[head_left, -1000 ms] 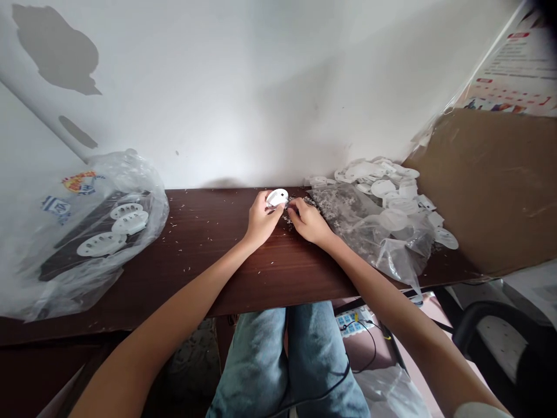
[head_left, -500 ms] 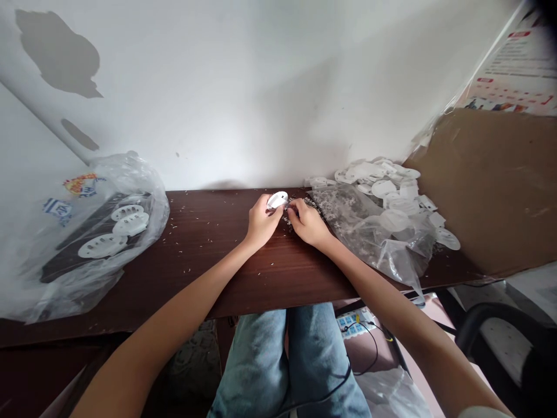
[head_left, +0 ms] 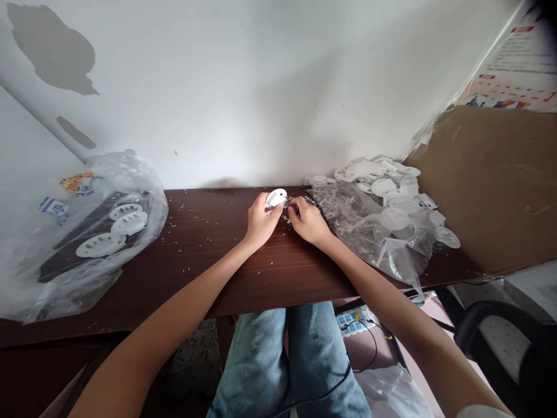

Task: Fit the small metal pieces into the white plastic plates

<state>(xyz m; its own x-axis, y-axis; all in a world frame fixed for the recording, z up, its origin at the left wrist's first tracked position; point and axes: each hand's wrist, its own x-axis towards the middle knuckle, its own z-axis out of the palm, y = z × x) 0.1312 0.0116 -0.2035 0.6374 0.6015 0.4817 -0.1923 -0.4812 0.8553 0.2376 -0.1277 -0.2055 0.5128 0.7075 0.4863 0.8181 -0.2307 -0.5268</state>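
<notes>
My left hand (head_left: 261, 222) is closed on a round white disc (head_left: 277, 198), held tilted above the table's back part. Close to the disc's right edge, my right hand (head_left: 308, 222) has its thumb and forefinger pinched together; what they hold, if anything, is too small to name. Small metal pieces (head_left: 312, 203) lie scattered behind and beside my right hand. More of them fill a clear plastic bag (head_left: 363, 232) to the right, and a heap of white discs (head_left: 383, 180) rises behind and over it.
At the left, an open clear bag (head_left: 145, 168) holds several white discs (head_left: 102, 245). The brown table (head_left: 278, 278) carries tiny scattered bits. A cardboard panel (head_left: 491, 186) stands at the right, and a chair arm (head_left: 500, 307) is below it.
The disc in my left hand is tilted slightly differently, its face turned a little more to view. The view has shifted slightly; both hands stay nearly in place.
</notes>
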